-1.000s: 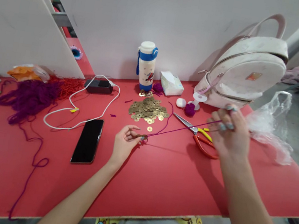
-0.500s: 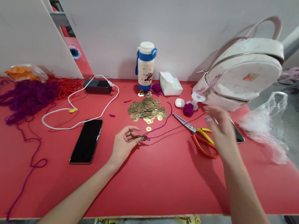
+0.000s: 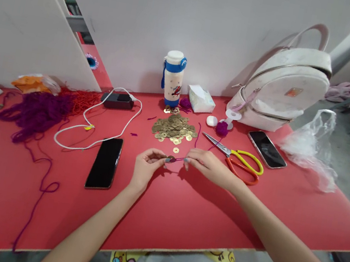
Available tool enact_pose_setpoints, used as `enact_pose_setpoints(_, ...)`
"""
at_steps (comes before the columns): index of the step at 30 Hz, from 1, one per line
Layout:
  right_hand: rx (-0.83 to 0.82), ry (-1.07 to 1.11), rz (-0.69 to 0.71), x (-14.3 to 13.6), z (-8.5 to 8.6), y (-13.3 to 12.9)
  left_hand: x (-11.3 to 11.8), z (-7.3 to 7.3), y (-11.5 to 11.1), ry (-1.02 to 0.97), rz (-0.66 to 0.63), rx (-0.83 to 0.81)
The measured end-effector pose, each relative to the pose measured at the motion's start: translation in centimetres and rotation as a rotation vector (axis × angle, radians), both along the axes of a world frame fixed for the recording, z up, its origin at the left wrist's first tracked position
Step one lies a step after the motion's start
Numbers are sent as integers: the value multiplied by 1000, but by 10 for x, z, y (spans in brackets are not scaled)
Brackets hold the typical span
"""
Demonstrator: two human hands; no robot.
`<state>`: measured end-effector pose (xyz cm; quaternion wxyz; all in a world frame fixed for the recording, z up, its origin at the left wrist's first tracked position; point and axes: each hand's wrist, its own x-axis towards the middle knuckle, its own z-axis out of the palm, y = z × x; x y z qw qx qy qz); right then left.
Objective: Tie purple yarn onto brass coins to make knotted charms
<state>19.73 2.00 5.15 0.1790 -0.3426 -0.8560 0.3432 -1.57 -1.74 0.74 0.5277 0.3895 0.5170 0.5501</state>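
Note:
My left hand [image 3: 147,165] pinches a coin [image 3: 171,159] with purple yarn tied at it, just above the red table. Close by on the right, my right hand [image 3: 206,167] has its thumb and fingertips closed on the purple yarn [image 3: 180,159], which runs straight between the two hands. A single brass coin [image 3: 176,150] lies flat a little beyond them. Behind that is a heap of square-holed brass coins [image 3: 174,127]. Scissors [image 3: 226,150] with one yellow and one orange handle lie beside my right hand, blades partly apart.
A black phone [image 3: 104,164] lies left of my hands, a second phone [image 3: 267,149] to the right. Further back stand a water bottle [image 3: 173,78], a tissue pack [image 3: 201,100] and a white backpack [image 3: 277,86]. Purple yarn strands [image 3: 34,113] and a white cable [image 3: 67,146] spread leftward.
My right hand has come down and left from above the scissors and now grips the yarn near the coin. My left hand keeps its hold on the coin. The right-hand phone is uncovered.

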Motion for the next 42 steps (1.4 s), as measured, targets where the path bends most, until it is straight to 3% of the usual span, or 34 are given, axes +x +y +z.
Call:
enact_pose_setpoints(9, 112, 130, -155, 15, 28, 1, 2, 6, -2, -132, 30, -66)
enact_pose_setpoints(12, 152, 170, -101, 11, 37, -1, 3, 7, -2, -144, -18, -81)
enact_pose_setpoints(20, 105, 207, 116, -11, 60, -13, 8, 11, -8, -118, -319, -43)
enact_pose_setpoints(25, 127, 121, 165, -20, 57, -8, 8, 11, -9, -221, -402, 27)
enact_pose_setpoints(29, 168, 56, 53, -22, 48, 0, 6, 14, -11, -253, -491, -2)
enact_pose_setpoints(35, 168, 13, -68, -18, 38, 7, 8, 15, -14, -281, -521, 15)
enact_pose_setpoints(42, 167, 49, -71, -14, 37, 7, 9, 15, -15, -129, -531, -23)
